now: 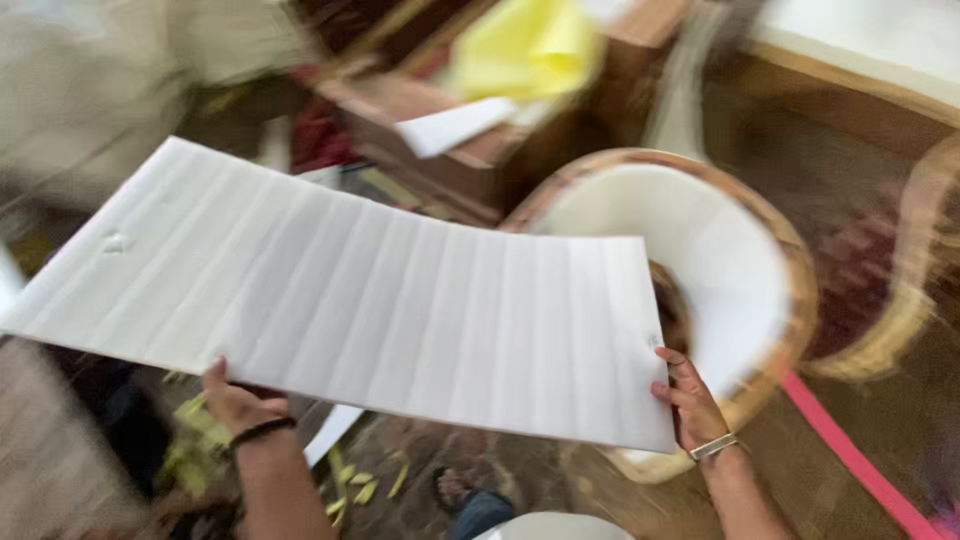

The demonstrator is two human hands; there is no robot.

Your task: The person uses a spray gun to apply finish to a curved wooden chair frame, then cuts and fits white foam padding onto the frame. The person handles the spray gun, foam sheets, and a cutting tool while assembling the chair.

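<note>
I hold a long white ribbed foam sheet (370,290) flat in front of me, stretched from upper left to lower right. My left hand (238,402), with a dark band at the wrist, grips its near edge from underneath. At the sheet's right end my right hand (690,400), wearing a ring and a metal wristband, holds the near corner. The picture is blurred by motion.
Behind the sheet's right end stands a round wooden-rimmed tub (790,260) with white foam lining. A brown cardboard box (440,140) with yellow material (525,45) and white paper sits behind. A pink strap (850,455) lies on the floor, with yellow scraps (355,490) and my sandalled foot (455,490) below.
</note>
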